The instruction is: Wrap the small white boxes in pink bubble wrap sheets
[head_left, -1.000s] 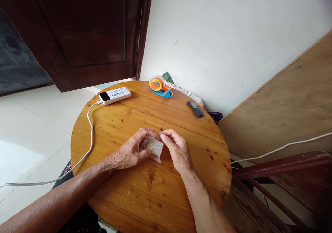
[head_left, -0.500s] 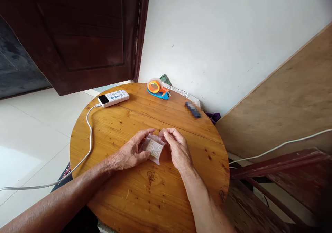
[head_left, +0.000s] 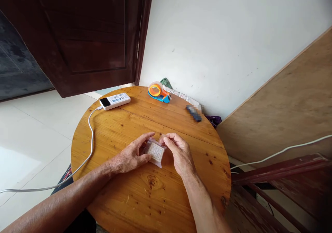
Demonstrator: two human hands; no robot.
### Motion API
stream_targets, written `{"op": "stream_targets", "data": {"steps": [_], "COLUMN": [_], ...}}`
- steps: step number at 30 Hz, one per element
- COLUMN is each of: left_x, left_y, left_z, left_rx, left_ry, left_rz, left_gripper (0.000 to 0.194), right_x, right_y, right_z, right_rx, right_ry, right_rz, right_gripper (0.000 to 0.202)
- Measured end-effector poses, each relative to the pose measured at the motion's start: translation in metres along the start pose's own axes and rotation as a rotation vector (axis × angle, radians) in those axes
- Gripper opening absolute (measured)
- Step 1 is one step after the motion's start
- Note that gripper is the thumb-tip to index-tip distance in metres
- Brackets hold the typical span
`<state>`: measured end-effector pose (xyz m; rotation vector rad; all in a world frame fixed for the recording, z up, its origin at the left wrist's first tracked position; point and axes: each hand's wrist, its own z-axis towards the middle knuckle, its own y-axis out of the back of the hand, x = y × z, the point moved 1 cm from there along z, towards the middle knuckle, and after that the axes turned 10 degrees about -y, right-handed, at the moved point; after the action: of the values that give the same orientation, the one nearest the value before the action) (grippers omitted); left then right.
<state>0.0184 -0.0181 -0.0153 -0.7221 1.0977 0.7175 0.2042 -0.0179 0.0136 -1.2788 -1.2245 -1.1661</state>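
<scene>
A small square packet (head_left: 156, 152), pale with printed lines and wrapped in clear bubble wrap, lies near the middle of the round wooden table. My left hand (head_left: 132, 155) steadies its left side, the thumb on the near edge and the fingers curved round the far side. At the packet's upper right, my right hand (head_left: 180, 151) pinches a bit of clear film (head_left: 162, 139) between thumb and forefinger. Whether this film is tape or part of the wrap, I cannot tell.
A tape dispenser (head_left: 158, 92) in orange and blue stands at the table's far edge. Left of it lies a white power bank (head_left: 115, 101) with a cable (head_left: 91, 136) running off the table. A dark blurred object (head_left: 193, 113) is at the far right, near the wall.
The view has shifted slightly, so everything sits a little lower. Both hands keep nearly the same hold on the packet and the film.
</scene>
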Motion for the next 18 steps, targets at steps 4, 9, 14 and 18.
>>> {"op": "stream_targets", "data": {"steps": [4, 9, 14, 18], "left_x": [-0.003, -0.006, -0.005, -0.005], "left_y": [-0.002, -0.002, -0.001, 0.000], "left_z": [0.000, 0.001, 0.001, 0.001], "left_rx": [-0.034, -0.083, -0.094, -0.105], "left_ry": [0.016, 0.028, 0.012, 0.007], "left_rz": [0.083, 0.247, 0.293, 0.317], "left_gripper": [0.071, 0.066, 0.064, 0.062], "right_x": [0.001, 0.001, 0.006, 0.016], "right_y": [0.001, 0.005, 0.008, 0.005], "right_z": [-0.001, -0.003, -0.005, -0.010], "right_rx": [0.025, 0.026, 0.020, 0.049], "right_ry": [0.007, 0.020, 0.070, 0.200], "right_rz": [-0.049, -0.147, -0.321, -0.463], "right_gripper": [0.019, 0.017, 0.016, 0.012]}}
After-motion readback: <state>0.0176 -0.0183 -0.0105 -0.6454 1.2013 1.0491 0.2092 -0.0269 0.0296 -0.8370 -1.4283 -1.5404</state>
